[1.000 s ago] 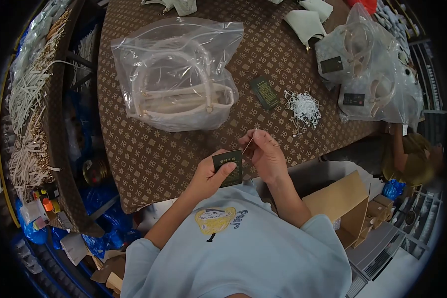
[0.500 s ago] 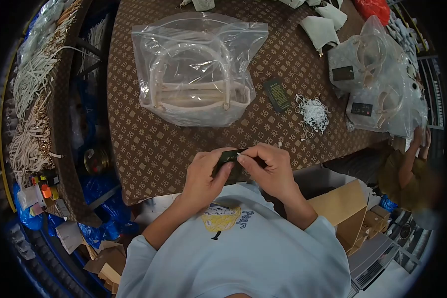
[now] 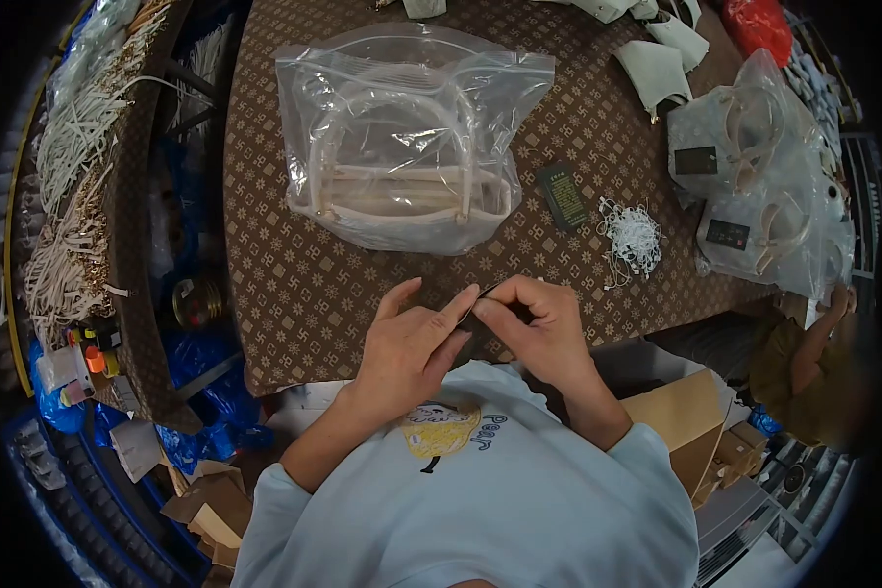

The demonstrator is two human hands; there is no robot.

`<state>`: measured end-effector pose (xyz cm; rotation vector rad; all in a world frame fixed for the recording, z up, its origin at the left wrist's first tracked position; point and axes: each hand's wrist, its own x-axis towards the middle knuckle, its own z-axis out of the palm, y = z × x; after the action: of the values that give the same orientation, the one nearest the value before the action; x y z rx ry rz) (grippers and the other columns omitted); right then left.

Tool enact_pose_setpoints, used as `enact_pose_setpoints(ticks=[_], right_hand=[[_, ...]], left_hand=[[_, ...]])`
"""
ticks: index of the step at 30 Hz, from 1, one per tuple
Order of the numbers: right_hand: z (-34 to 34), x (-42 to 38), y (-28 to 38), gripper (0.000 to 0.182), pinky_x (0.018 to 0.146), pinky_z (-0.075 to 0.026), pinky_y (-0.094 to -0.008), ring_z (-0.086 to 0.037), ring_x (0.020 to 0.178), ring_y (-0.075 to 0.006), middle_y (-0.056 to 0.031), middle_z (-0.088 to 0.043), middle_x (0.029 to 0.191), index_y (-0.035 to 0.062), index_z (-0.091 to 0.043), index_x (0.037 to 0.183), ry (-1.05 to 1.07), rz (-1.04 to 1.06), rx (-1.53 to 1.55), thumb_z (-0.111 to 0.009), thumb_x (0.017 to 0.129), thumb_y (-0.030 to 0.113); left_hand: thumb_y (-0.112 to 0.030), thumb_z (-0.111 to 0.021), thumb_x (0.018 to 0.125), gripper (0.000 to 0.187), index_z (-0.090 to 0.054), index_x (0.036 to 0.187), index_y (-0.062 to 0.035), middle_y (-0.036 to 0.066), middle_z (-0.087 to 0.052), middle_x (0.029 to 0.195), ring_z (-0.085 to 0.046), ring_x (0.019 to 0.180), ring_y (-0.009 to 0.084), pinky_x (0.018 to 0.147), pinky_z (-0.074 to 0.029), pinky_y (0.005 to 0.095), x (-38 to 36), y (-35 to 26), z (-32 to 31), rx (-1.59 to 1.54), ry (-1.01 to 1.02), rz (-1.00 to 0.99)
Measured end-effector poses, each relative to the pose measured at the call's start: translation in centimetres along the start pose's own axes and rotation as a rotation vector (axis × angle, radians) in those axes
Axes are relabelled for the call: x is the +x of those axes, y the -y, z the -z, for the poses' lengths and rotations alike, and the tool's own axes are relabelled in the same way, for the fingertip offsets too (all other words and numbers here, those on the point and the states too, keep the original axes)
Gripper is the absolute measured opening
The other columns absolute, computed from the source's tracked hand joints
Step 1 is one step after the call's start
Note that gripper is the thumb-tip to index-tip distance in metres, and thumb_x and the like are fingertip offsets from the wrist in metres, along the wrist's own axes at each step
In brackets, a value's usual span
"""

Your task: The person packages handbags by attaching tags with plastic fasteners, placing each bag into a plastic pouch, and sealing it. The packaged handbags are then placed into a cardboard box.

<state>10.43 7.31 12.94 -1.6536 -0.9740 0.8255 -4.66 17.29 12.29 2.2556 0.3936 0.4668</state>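
Note:
Near the table's front edge, my left hand and my right hand meet over a small dark tag, seen nearly edge-on. Thumb and fingers of each hand pinch it. Beyond them lies a pale handbag with upright handles inside a clear zip bag. Dark green tags with printed text lie to the right of that bag. Next to these is a small tangled heap of white strings. Whether a string passes through the held tag cannot be made out.
Two plastic-wrapped bags with dark tags lie at the table's right. Pale pieces and a red bag are at the back. Straps hang at left. Another person's arm shows at right. An open cardboard box stands below.
The tag has turned from showing its face to nearly edge-on. My left fingers have lifted and spread somewhat. The view has shifted slightly, so the table items appear further right.

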Motion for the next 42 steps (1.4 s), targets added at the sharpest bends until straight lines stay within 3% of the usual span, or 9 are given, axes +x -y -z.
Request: enact_pose_setpoints(ticks=[7, 13, 19, 25, 27, 32, 33, 35, 42], right_hand=[[0.1, 0.0, -0.9, 0.015, 0.043, -0.036, -0.0182, -0.047, 0.051, -0.0032, 0.0012, -0.054, 0.062, 0.0017, -0.057, 0.085, 0.128, -0.43, 0.593, -0.068, 0.082, 0.013], [0.1, -0.4, -1.3, 0.016, 0.037, -0.028, -0.0174, -0.04, 0.043, -0.0022, 0.0014, -0.051, 0.057, 0.0037, -0.056, 0.082, 0.202, -0.484, 0.732, -0.068, 0.082, 0.015], [-0.7, -1.0, -1.7, 0.017, 0.038, -0.028, -0.018, -0.04, 0.043, -0.0024, 0.0021, -0.05, 0.056, 0.0048, -0.056, 0.082, 0.163, -0.438, 0.812, -0.069, 0.081, 0.016], [-1.4, -1.1, -1.5, 0.018, 0.049, -0.033, -0.0169, -0.042, 0.056, -0.0012, 0.0046, -0.049, 0.063, 0.0049, -0.056, 0.083, 0.049, -0.244, 0.505, -0.07, 0.081, 0.017], [-1.4, -1.0, -1.6, 0.018, 0.052, -0.034, -0.0168, -0.042, 0.06, -0.0013, 0.0049, -0.05, 0.064, 0.005, -0.056, 0.083, 0.048, -0.221, 0.461, -0.07, 0.081, 0.017], [-1.7, 0.9, -0.5, 0.018, 0.063, -0.044, -0.0183, -0.054, 0.069, -0.0045, -0.0019, -0.06, 0.08, 0.0017, -0.06, 0.089, -0.237, 0.27, 0.06, -0.069, 0.082, 0.015], [-1.4, 0.6, -0.4, 0.018, 0.063, -0.044, -0.0183, -0.054, 0.069, -0.0045, -0.0019, -0.06, 0.08, 0.0017, -0.06, 0.089, -0.238, 0.272, 0.06, -0.069, 0.082, 0.015], [-0.7, 0.2, -0.3, 0.018, 0.069, -0.047, -0.0208, -0.058, 0.073, -0.0075, -0.005, -0.062, 0.086, -0.0001, -0.059, 0.095, 0.058, -0.071, 0.636, -0.065, 0.084, 0.013], [1.1, 2.7, 2.3, 0.01, 0.062, -0.048, -0.0201, -0.059, 0.07, -0.0077, -0.0084, -0.064, 0.087, 0.0009, -0.054, 0.09, -0.18, 0.195, 0.523, -0.056, 0.09, 0.011]], left_hand=[[-0.007, -0.066, 0.076, 0.051, -0.051, 0.125, -0.0064, 0.005, -0.059, 0.071, -0.057, 0.065, 0.0183, 0.091, -0.041, 0.0409, -0.1, 0.7, 0.7, -0.205, 0.054, 0.024], [-0.003, -0.06, 0.08, 0.029, -0.062, 0.109, -0.0011, 0.009, -0.061, 0.085, -0.059, 0.076, 0.0173, 0.075, -0.047, 0.0302, 1.1, 1.7, 1.9, -1.031, 0.202, 0.282], [0.009, -0.053, 0.08, 0.021, -0.063, 0.096, -0.0004, 0.01, -0.059, 0.087, -0.058, 0.073, 0.017, 0.062, -0.045, 0.0234, 1.3, 1.6, -0.1, -0.731, 0.035, 0.111], [0.006, -0.057, 0.076, 0.018, -0.054, 0.089, -0.0055, 0.01, -0.056, 0.079, -0.055, 0.068, 0.0283, 0.06, -0.043, 0.0336, 1.4, 1.8, -0.1, -0.426, -0.111, -0.015], [0.004, -0.057, 0.076, 0.019, -0.052, 0.091, -0.0065, 0.009, -0.056, 0.08, -0.055, 0.07, 0.0275, 0.064, -0.042, 0.0348, 1.8, 1.8, 0.7, -0.29, -0.096, -0.08], [-0.002, -0.06, 0.075, 0.019, -0.052, 0.09, -0.0079, 0.007, -0.056, 0.083, -0.056, 0.073, 0.0251, 0.069, -0.043, 0.0371, 3.6, 0.1, 2.4, 0.02, -0.121, -0.238], [-0.003, -0.062, 0.074, 0.018, -0.053, 0.09, -0.008, 0.007, -0.056, 0.083, -0.056, 0.073, 0.0257, 0.071, -0.043, 0.0381, 3.9, -0.4, 2.6, 0.104, -0.1, -0.315], [-0.005, -0.063, 0.074, 0.02, -0.054, 0.091, -0.0086, 0.007, -0.056, 0.084, -0.056, 0.076, 0.0254, 0.075, -0.043, 0.0385, 4.4, -0.5, 2.9, 0.149, -0.073, -0.309], [-0.013, -0.061, 0.077, 0.028, -0.057, 0.105, -0.0085, 0.003, -0.056, 0.091, -0.054, 0.094, 0.0193, 0.096, -0.035, 0.0393, 11.1, -0.5, 8.4, 0.543, -0.345, -0.378]])
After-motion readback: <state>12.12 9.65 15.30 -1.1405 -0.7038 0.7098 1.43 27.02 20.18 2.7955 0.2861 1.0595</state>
